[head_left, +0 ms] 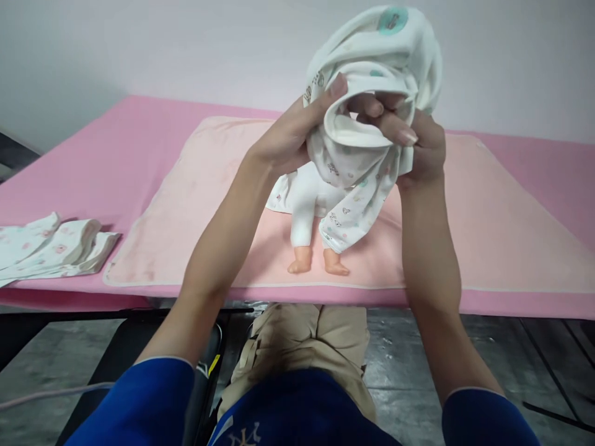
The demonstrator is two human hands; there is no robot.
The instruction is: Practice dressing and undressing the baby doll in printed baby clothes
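Observation:
A baby doll point(309, 214) in white leggings lies on the pale pink mat point(195, 204), its bare feet toward me. Its upper body is hidden behind a white printed baby garment point(372, 56) that I hold bunched up above it. My left hand point(290, 133) grips the garment's left side, thumb pressed on the rolled opening. My right hand point(413, 142) grips the right side, with fingers hooked inside the opening. One printed trouser leg of the garment hangs down over the doll's right leg.
The pink-covered table point(69, 161) stretches left and right; its front edge runs just above my knees. A pile of folded printed baby clothes point(51, 248) lies at the left edge. A plain wall stands behind. Grey floor and a black frame show below.

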